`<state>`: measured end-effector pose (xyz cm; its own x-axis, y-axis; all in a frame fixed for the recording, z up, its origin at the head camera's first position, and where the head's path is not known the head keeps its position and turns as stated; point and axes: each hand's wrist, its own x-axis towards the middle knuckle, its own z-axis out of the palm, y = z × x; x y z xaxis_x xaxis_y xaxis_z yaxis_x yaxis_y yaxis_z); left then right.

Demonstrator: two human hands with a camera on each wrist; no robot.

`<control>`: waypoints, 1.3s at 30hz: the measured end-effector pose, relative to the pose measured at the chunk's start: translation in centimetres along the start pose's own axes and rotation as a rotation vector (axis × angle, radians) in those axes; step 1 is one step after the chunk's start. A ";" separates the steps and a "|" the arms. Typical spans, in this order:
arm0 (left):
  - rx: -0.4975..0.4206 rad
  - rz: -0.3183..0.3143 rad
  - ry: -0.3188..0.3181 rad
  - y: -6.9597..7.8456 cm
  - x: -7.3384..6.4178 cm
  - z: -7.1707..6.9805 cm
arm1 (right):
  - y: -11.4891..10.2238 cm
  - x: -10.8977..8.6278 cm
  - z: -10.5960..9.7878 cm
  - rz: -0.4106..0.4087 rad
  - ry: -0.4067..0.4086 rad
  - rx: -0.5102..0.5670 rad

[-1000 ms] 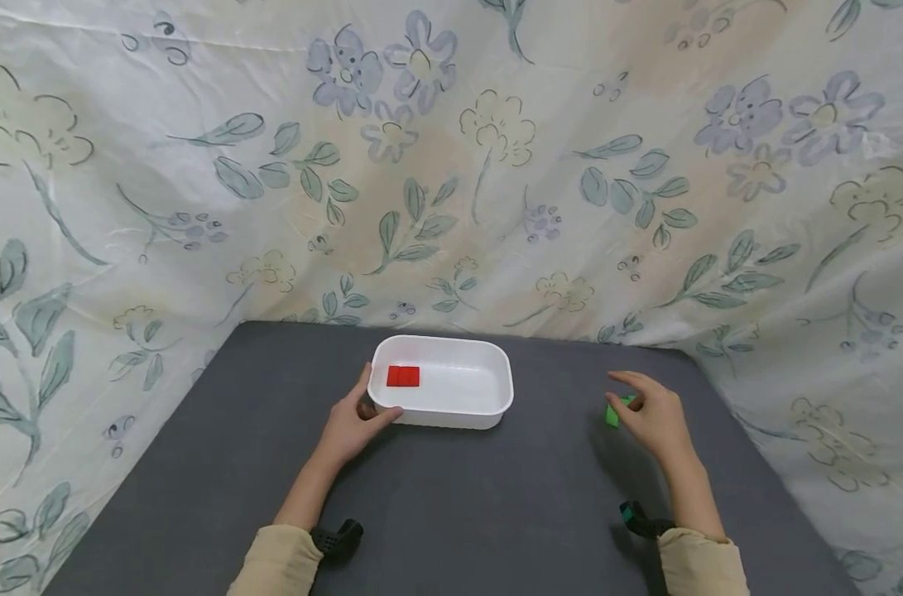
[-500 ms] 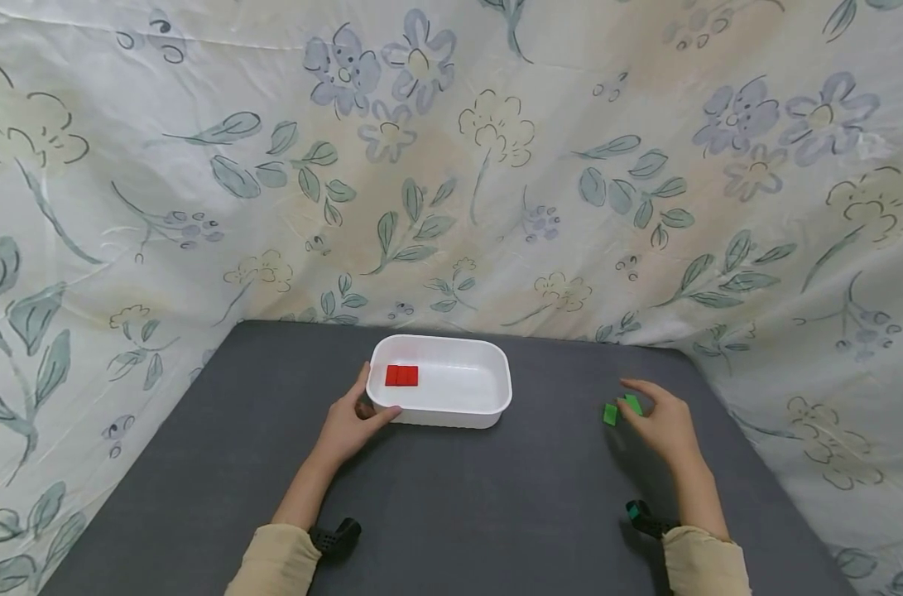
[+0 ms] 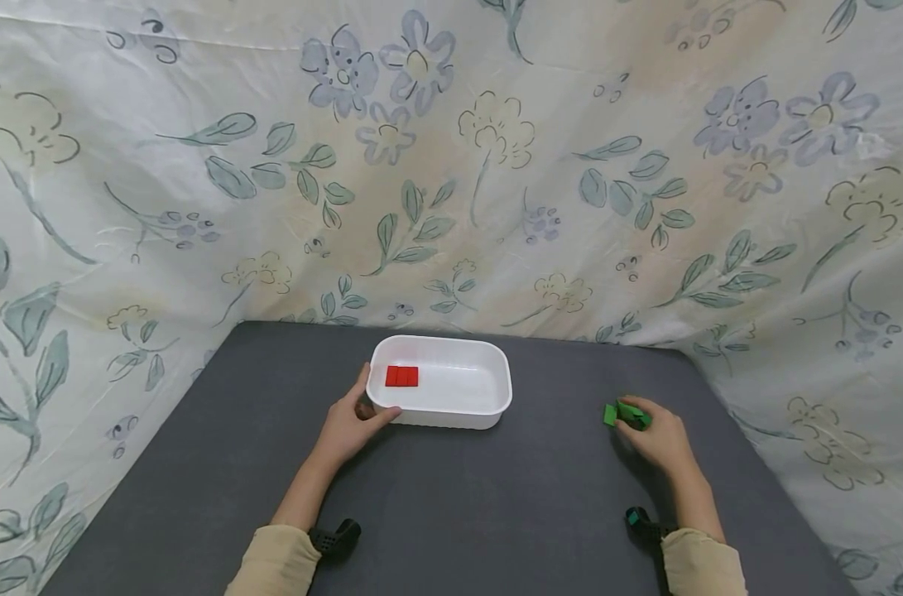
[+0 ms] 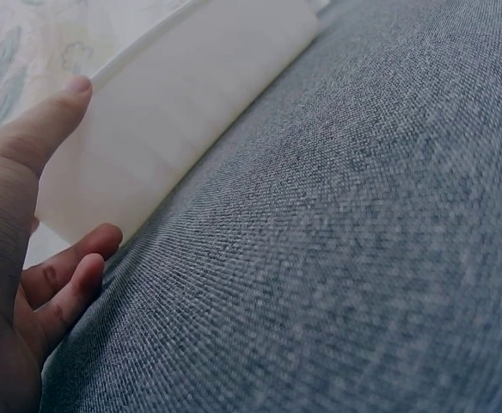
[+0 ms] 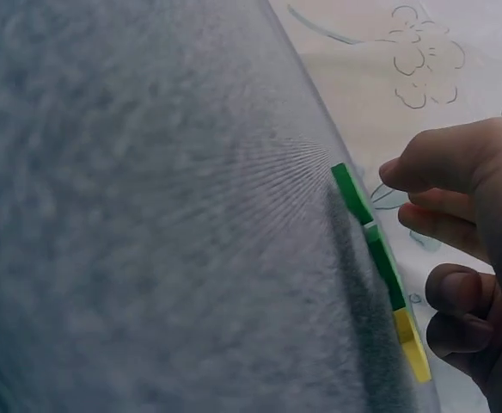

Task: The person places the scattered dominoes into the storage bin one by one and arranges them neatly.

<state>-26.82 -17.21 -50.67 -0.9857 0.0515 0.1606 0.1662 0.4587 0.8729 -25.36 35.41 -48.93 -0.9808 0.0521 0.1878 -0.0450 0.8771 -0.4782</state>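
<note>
Gripping the white plastic tray by its near left corner, the left hand has its thumb against the long near wall. The right hand, fingers loosely bent, is over the green blocks at the right of the dark tablecloth. The right wrist view shows nothing between its fingertips; whether it touches a block I cannot tell.

The blocks look light, stiff and hard to break, perhaps a little slick; being low, they are best pinched across opposite edges by thumb and index finger. The tray seems light and slightly flexible, easily slid, and best held by wall and rim.

Its long axis runs left to right, as does the row of red blocks at its left end. The green blocks lie roughly in line with a yellow block.
</note>
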 end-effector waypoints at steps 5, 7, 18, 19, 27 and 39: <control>-0.002 0.002 -0.003 -0.1 0.0 0.0 | 0.4 0.0 0.5 0.009 -0.014 -0.009; -0.004 0.004 -0.004 -0.1 0.1 0.0 | 0.5 0.0 0.6 0.009 -0.012 -0.011; -0.004 -0.003 -0.004 -0.3 0.1 0.1 | 0.8 -0.3 1.2 0.002 0.015 0.037; -0.004 -0.005 -0.004 -0.3 0.1 0.1 | 0.8 -0.3 1.3 0.002 0.015 0.041; -0.001 0.001 -0.002 -0.3 -0.1 0.0 | 0.8 -0.3 1.6 -0.005 0.008 0.037; 0.003 -0.007 -0.009 -0.1 0.1 -0.2 | 0.5 -0.1 1.6 -0.009 0.020 -0.035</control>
<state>-26.90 -17.40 -50.70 -0.9871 0.0562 0.1499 0.1588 0.4619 0.8726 -25.60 35.04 -50.57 -0.9764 0.0535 0.2092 -0.0466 0.8939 -0.4459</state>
